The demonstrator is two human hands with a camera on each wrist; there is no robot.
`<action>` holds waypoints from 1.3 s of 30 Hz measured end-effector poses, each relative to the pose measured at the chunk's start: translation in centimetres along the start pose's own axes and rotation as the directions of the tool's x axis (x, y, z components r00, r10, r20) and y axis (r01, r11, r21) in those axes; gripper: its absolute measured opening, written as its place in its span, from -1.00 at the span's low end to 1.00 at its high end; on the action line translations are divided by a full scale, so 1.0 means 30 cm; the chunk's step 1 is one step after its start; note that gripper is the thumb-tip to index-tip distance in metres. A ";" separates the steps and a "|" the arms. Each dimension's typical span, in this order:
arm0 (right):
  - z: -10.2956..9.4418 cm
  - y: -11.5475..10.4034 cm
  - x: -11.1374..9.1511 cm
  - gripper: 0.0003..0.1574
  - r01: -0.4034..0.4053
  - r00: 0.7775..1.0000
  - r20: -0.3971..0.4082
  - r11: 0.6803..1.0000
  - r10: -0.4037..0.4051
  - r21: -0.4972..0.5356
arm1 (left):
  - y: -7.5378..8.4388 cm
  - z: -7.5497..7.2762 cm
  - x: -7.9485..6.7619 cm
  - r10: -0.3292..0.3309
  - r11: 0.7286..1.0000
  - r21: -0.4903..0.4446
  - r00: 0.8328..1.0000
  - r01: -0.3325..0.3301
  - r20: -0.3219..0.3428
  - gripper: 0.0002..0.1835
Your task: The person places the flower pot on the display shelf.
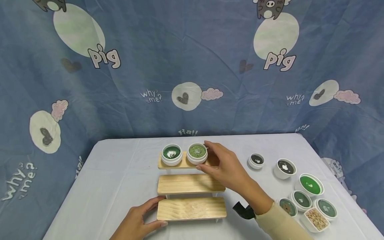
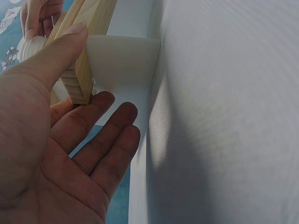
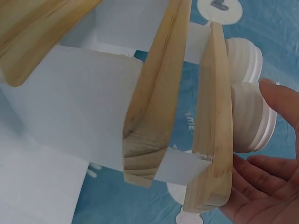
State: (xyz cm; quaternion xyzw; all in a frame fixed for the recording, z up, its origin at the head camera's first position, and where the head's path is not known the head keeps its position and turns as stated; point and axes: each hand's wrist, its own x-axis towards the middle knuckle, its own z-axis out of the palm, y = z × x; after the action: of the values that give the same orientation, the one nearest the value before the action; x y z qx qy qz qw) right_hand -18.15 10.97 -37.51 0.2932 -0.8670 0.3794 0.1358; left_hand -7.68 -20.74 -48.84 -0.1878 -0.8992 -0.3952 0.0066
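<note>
A three-step display stand with wooden shelves (image 1: 192, 184) and white supports (image 2: 124, 60) stands on the table. My left hand (image 1: 139, 218) grips the left end of its lowest shelf (image 1: 192, 209), thumb at the front edge and index finger behind; the other fingers are spread beside the support. On the top shelf (image 3: 210, 140), my right hand (image 1: 226, 165) holds a small round white bowl (image 1: 197, 153) with speckled green contents, thumb and fingers at its side. Just left of that bowl sits another white bowl (image 1: 172, 154), dark green with a white patch.
At the right of the white-covered table (image 1: 120, 173) stand several more small white bowls, among them a bright green one (image 1: 310, 185), a dark one (image 1: 285, 168) and a squarish one of tan pieces (image 1: 315, 220). A blue patterned cloth (image 1: 186, 60) hangs behind.
</note>
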 end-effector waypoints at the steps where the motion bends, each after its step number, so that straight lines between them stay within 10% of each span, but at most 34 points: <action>1: -0.002 0.000 -0.003 -0.07 0.001 1.000 -0.002 1.000 -0.001 0.003 | 0.000 0.000 0.000 -0.002 1.000 -0.003 1.000 0.002 0.002 -0.23; 39: -0.197 0.200 -0.276 -0.26 -0.142 0.980 -0.169 0.965 0.105 -0.222 | 0.002 0.003 -0.003 0.052 0.999 0.011 0.998 -0.051 -0.039 -0.27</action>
State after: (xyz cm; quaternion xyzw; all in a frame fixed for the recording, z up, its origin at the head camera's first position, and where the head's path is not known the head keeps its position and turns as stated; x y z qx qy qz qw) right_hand -15.19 21.93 -40.78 0.1900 -0.9089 0.3045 0.2125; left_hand -7.56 -20.66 -48.87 -0.2030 -0.8957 -0.3939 0.0357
